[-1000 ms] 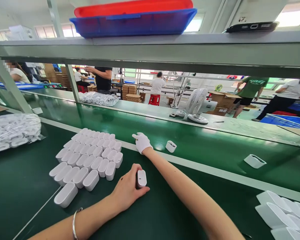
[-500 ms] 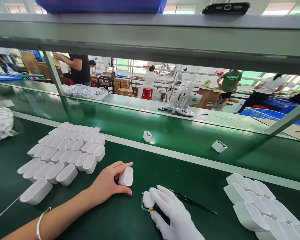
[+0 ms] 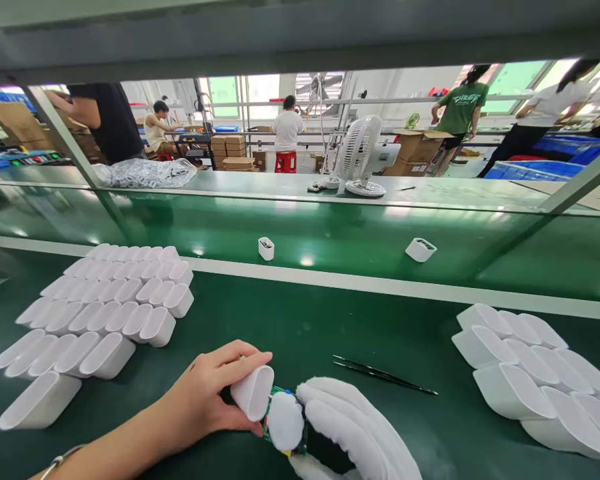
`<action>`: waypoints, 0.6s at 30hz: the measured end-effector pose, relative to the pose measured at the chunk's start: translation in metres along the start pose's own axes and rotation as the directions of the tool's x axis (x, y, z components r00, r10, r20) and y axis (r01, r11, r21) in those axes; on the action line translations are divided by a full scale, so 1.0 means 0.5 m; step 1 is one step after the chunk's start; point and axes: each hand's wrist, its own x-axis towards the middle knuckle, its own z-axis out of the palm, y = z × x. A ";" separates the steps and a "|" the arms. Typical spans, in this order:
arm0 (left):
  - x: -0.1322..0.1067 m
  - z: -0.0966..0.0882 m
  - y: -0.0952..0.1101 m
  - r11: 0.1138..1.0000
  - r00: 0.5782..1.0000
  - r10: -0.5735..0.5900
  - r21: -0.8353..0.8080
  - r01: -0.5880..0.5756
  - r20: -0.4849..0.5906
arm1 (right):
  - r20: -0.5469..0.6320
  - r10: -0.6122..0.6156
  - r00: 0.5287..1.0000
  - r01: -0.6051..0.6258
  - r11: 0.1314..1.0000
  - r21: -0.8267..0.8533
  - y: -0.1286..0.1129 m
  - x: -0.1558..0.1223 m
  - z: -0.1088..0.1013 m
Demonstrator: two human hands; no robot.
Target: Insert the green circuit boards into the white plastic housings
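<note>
My bare left hand point(image 3: 213, 390) is closed around a white oval plastic housing point(image 3: 255, 393), its end turned to the right. Against that end sits a green circuit board point(image 3: 274, 427) with a white oval pad point(image 3: 287, 421) on its face. My right hand point(image 3: 353, 427), in a white glove, grips this board between thumb and fingers. Whether the board is inside the housing's opening or only touching it, I cannot tell. Black tweezers point(image 3: 385, 375) lie on the green bench above the right hand.
Several rows of white housings point(image 3: 105, 355) stand at the left, with another group point(image 3: 530, 400) at the right. Two filled housings point(image 3: 266, 249) point(image 3: 421, 250) sit on the green strip beyond the white line. A white fan point(image 3: 363, 157) and bagged parts point(image 3: 147, 173) stand farther back; people work behind.
My hands have come together, bringing the housing and the board end to end. The camera has tilted down, so the shelf's top with the blue bin and phone is out of view.
</note>
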 end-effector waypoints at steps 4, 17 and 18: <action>-0.005 0.014 0.016 0.992 0.991 0.125 -0.018 -0.127 -0.051 | 0.055 -0.065 0.996 0.070 0.993 -0.099 0.012 -0.011 0.001; -0.016 0.022 0.036 0.939 0.983 0.183 0.298 -0.170 -0.018 | 0.169 0.101 0.980 -0.097 0.995 -0.029 0.003 -0.015 0.018; -0.015 0.023 0.038 0.936 0.982 0.190 0.306 -0.174 -0.022 | 0.203 0.140 0.969 -0.150 0.988 0.035 0.004 -0.016 0.018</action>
